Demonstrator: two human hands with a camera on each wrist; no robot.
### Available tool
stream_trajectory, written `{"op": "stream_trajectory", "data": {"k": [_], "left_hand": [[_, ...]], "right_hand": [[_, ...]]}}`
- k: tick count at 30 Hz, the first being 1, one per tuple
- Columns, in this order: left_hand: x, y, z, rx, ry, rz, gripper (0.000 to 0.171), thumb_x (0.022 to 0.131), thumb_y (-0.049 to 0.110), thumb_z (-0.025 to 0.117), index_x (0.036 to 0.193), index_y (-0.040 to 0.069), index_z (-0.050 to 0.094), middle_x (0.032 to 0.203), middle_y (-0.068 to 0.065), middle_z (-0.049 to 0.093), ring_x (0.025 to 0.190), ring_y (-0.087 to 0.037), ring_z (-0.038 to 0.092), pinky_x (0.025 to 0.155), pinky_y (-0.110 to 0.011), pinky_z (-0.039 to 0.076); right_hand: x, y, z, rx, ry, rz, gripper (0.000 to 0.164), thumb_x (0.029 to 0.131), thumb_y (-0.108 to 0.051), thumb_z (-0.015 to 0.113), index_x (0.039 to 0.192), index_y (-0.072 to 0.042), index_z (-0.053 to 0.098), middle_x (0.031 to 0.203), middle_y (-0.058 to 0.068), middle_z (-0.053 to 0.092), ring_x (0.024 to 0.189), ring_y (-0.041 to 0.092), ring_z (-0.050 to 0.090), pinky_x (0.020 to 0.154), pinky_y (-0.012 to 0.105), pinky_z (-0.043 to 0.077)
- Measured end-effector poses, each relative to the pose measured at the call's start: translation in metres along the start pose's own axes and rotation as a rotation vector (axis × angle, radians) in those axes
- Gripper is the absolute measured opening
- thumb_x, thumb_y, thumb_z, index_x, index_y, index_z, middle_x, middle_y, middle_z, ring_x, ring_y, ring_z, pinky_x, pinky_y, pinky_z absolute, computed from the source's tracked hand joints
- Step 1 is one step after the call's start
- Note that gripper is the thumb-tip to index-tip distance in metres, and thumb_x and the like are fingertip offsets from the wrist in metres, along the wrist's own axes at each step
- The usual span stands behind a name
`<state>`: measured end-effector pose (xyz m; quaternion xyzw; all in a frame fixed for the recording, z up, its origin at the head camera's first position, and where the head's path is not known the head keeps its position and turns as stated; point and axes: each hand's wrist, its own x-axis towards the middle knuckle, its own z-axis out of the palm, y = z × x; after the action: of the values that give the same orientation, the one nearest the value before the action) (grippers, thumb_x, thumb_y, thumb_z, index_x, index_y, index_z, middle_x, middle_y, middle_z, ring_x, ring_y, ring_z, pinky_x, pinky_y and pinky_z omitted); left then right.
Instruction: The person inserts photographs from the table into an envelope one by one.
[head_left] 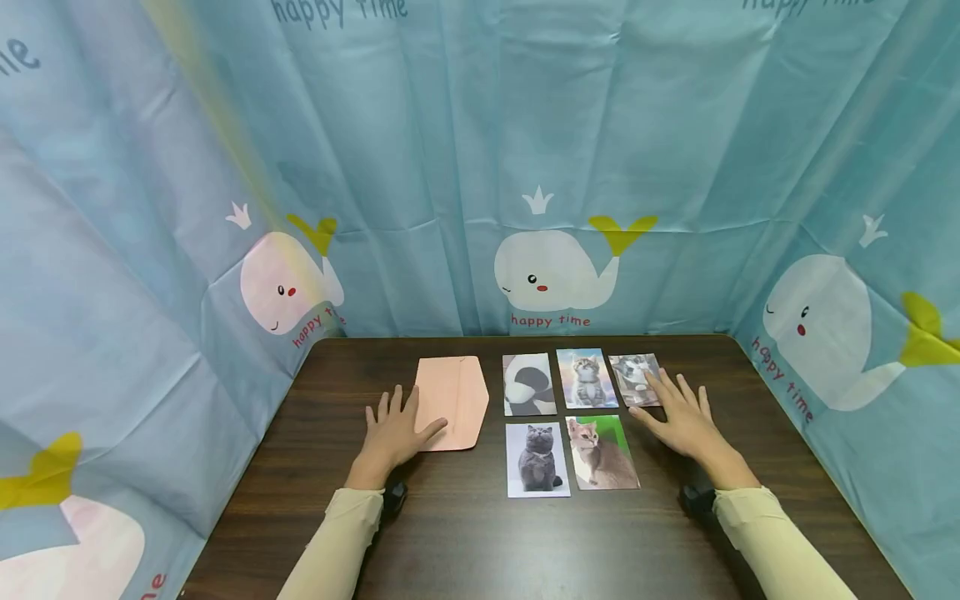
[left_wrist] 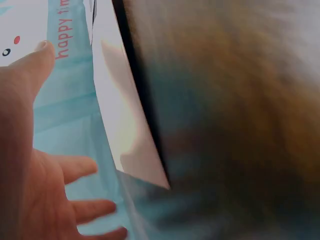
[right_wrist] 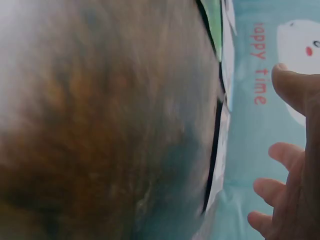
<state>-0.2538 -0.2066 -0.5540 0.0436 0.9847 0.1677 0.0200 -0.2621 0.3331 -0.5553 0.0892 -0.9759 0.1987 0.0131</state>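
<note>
In the head view my left hand [head_left: 393, 432] is spread with straight fingers beside a peach-coloured envelope [head_left: 453, 404], its thumb over the envelope's near left part. The left wrist view shows the same hand [left_wrist: 50, 190] holding nothing, a gap between it and the envelope [left_wrist: 117, 110]. My right hand [head_left: 690, 421] is also spread, its fingertips overlapping a grey-and-white cat card [head_left: 626, 372]; whether they touch cannot be told. Left of that hand lie a kitten card [head_left: 587, 379], a grey-and-white picture card [head_left: 528, 396], a grey cat card [head_left: 537, 458] and a tan cat card [head_left: 602, 462].
The cards lie flat in two rows on a dark wooden table [head_left: 465, 542]. A light blue curtain [head_left: 450, 167] printed with whales hangs behind the table's far edge and along both sides. Each wrist wears a small black device.
</note>
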Motion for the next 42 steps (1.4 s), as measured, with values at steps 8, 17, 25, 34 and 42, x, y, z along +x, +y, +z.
{"op": "stream_trajectory", "data": {"k": [8, 17, 25, 34, 42], "left_hand": [[0.016, 0.012, 0.002, 0.010, -0.042, -0.054, 0.109, 0.096, 0.079, 0.054, 0.171, 0.005, 0.025, 0.171, -0.037, 0.019, 0.156, -0.061, 0.020, 0.118, -0.081, 0.016], [0.027, 0.019, 0.011, 0.065, -0.038, -0.099, 0.114, 0.092, 0.081, 0.057, 0.169, 0.003, 0.027, 0.167, -0.036, 0.030, 0.150, -0.060, 0.032, 0.118, -0.074, 0.028], [0.036, 0.033, 0.019, 0.106, -0.007, -0.146, 0.116, 0.090, 0.082, 0.059, 0.166, -0.001, 0.033, 0.160, -0.034, 0.038, 0.145, -0.056, 0.038, 0.116, -0.070, 0.033], [0.043, 0.040, 0.027, 0.144, 0.019, -0.207, 0.119, 0.091, 0.087, 0.052, 0.163, -0.006, 0.035, 0.154, -0.034, 0.040, 0.141, -0.053, 0.040, 0.110, -0.066, 0.041], [0.041, 0.045, 0.021, 0.187, 0.046, -0.239, 0.114, 0.088, 0.085, 0.061, 0.162, 0.000, 0.042, 0.149, -0.038, 0.042, 0.135, -0.052, 0.044, 0.108, -0.061, 0.042]], "right_hand": [[0.017, 0.009, 0.001, 0.007, -0.029, 0.036, 0.090, 0.105, -0.059, 0.059, 0.171, -0.008, 0.025, 0.174, 0.031, 0.015, 0.157, 0.061, 0.007, 0.119, 0.079, -0.007], [0.025, 0.014, 0.003, 0.055, -0.060, 0.102, 0.095, 0.107, -0.061, 0.055, 0.169, 0.002, 0.021, 0.171, 0.039, 0.014, 0.154, 0.063, 0.011, 0.118, 0.081, 0.004], [0.031, 0.017, 0.003, 0.016, -0.024, 0.207, 0.106, 0.103, -0.065, 0.058, 0.161, 0.018, 0.025, 0.152, 0.046, 0.027, 0.135, 0.065, 0.026, 0.100, 0.075, 0.028], [0.035, 0.006, 0.009, 0.016, 0.040, 0.278, 0.099, 0.099, -0.062, 0.066, 0.140, 0.025, 0.045, 0.129, 0.044, 0.036, 0.119, 0.062, 0.035, 0.098, 0.072, 0.033], [0.041, 0.003, 0.012, 0.017, 0.095, 0.340, 0.086, 0.093, -0.060, 0.076, 0.116, 0.018, 0.049, 0.112, 0.037, 0.040, 0.103, 0.055, 0.041, 0.090, 0.068, 0.038]]}}
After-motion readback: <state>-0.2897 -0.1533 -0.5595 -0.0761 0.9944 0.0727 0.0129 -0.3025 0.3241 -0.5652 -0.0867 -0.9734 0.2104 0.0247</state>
